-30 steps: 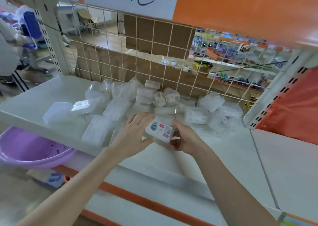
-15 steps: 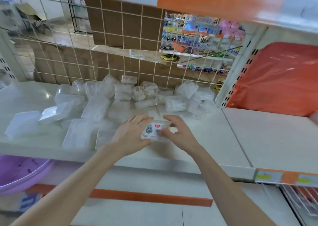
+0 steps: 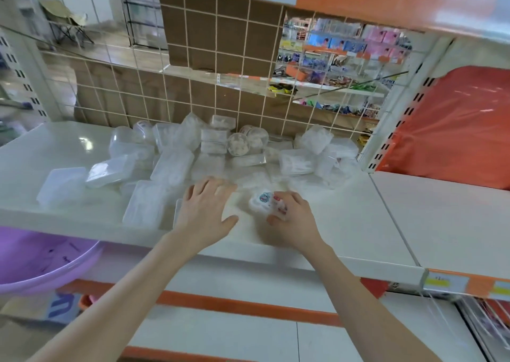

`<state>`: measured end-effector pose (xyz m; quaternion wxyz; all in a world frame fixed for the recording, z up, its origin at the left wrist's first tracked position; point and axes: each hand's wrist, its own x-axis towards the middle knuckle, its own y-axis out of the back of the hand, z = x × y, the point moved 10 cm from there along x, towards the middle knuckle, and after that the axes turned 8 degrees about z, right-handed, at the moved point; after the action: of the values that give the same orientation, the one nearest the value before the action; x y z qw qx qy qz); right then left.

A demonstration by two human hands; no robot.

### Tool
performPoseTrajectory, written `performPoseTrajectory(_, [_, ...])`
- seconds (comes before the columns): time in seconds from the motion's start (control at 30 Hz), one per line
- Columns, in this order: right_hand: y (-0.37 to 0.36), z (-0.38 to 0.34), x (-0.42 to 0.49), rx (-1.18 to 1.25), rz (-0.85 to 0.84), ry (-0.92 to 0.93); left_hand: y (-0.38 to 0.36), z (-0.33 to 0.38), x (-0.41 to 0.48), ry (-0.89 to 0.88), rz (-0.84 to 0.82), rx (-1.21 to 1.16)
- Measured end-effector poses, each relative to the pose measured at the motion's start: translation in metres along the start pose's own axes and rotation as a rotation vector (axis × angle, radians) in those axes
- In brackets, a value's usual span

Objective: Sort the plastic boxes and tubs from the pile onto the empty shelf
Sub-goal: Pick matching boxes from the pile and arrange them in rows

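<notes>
White shelf [image 3: 345, 223] heaped with clear plastic containers

The pile [image 3: 176, 166] of boxes and tubs spreads from the back toward the front edge. A round tub [image 3: 238, 144] sits mid-back, a flat box [image 3: 62, 185] lies far left, and a small labelled box [image 3: 260, 201] lies near the front.

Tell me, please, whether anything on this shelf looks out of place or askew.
The pile of boxes on the shelf is jumbled: boxes tilted and overlapping, one round tub on its side. Nothing looks spilled.
</notes>
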<state>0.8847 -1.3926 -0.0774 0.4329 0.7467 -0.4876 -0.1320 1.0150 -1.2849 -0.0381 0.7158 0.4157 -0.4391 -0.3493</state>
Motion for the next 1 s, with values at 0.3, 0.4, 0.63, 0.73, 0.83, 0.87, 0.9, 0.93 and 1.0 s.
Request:
performPoseTrajectory(0.3, [0.0, 0.0, -0.011, -0.103, 0.118, 0.016, -0.005, -0.035, -0.03, 0.23, -0.035, 0.048])
performPoseTrajectory(0.4, [0.0, -0.001, -0.011, -0.089, 0.126, 0.022, -0.006, -0.036, -0.03, 0.244, -0.023, 0.028])
performPoseTrajectory(0.63, [0.014, -0.009, -0.015, 0.007, 0.219, 0.058, 0.014, -0.036, -0.022, 0.277, 0.205, -0.343])
performPoseTrajectory(0.73, [0.025, -0.028, -0.019, 0.201, 0.251, 0.129, 0.01, -0.034, -0.015, 0.403, 0.186, -0.815])
performPoseTrajectory(0.83, [0.026, -0.059, -0.023, 0.363, 0.132, 0.21, -0.009, -0.028, -0.016, 0.745, 0.124, -1.452])
performPoseTrajectory(0.87, [0.023, -0.067, -0.024, 0.37, 0.085, 0.231, -0.014, -0.022, -0.017, 0.821, 0.088, -1.592])
performPoseTrajectory(0.9, [0.02, -0.073, -0.024, 0.362, 0.037, 0.238, -0.017, -0.015, -0.017, 0.847, 0.047, -1.68])
performPoseTrajectory(0.93, [0.016, -0.076, -0.025, 0.349, -0.004, 0.236, -0.019, -0.009, -0.016, 0.852, 0.01, -1.755])
performPoseTrajectory(1.0, [0.012, -0.082, -0.026, 0.343, -0.055, 0.241, -0.018, 0.004, -0.015, 0.82, -0.062, -1.897])
